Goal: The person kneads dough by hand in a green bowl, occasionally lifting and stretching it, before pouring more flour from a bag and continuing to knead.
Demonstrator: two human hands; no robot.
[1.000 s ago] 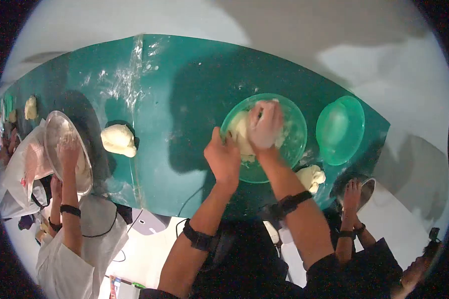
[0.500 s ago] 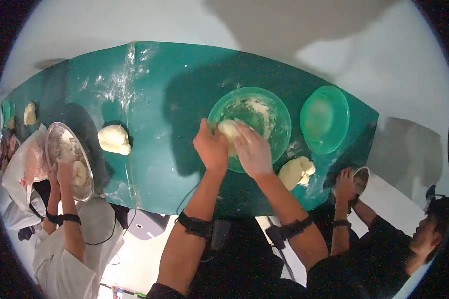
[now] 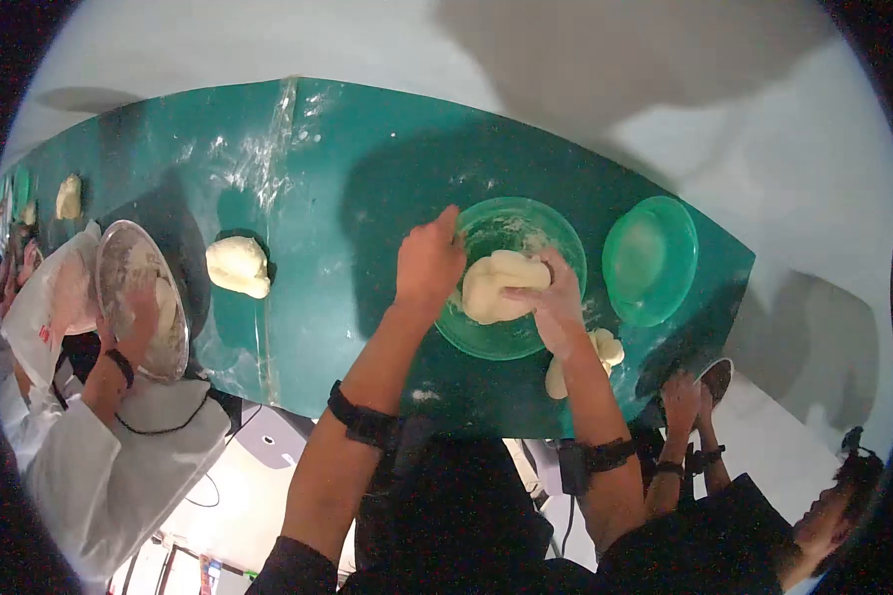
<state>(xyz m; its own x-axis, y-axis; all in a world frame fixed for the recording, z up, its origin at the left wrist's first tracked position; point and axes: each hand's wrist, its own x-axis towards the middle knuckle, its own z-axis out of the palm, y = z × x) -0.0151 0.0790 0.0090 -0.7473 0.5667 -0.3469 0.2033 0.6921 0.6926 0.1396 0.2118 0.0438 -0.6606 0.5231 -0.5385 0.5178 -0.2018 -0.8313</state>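
Observation:
A green plastic bowl (image 3: 511, 342) stands before me, dusted with flour inside. My left hand (image 3: 432, 260) is closed at its left rim, its fingers partly hidden. A pale lump of dough (image 3: 496, 288) is in the bowl, folded and smooth on top. My right hand (image 3: 558, 307) grips the dough from its right side, thumb in front and fingers behind. Partly covered by my right forearm, another piece of dough (image 3: 607, 347) lies on the table to the right of the bowl.
A second green bowl (image 3: 650, 263) stands on the green table (image 3: 318, 178) at right. Left of me lies a dough lump (image 3: 238, 266). A co-worker at left works in a metal bowl (image 3: 176, 347); another at right holds a small round container (image 3: 714, 377).
My right hand has moved right and now grips the dough, which shows larger and more lifted. My left hand stays at the bowl's left rim. The whole view has shifted slightly.

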